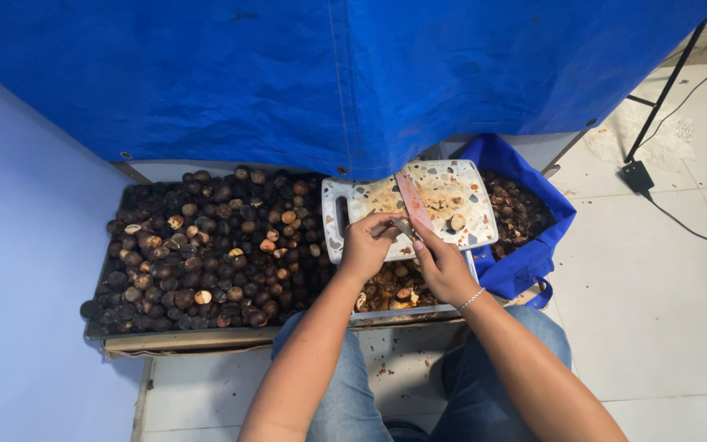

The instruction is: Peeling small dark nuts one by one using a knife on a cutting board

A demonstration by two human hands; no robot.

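- Left hand (366, 245) is clamping fingers around a small nut at the cutting board's (452, 184) near edge.
- Right hand (443, 266) is gripping a knife (413, 205), cutting; next likely needs steady pressure.

Speckled plastic cutting board (452, 190), glossy blue tarpaulin (288, 74).

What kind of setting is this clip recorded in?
Likely a small makeshift produce-processing spot on a tiled floor: a tray heaped with dark round nuts, a speckled cutting board, and a blue tarp backdrop.
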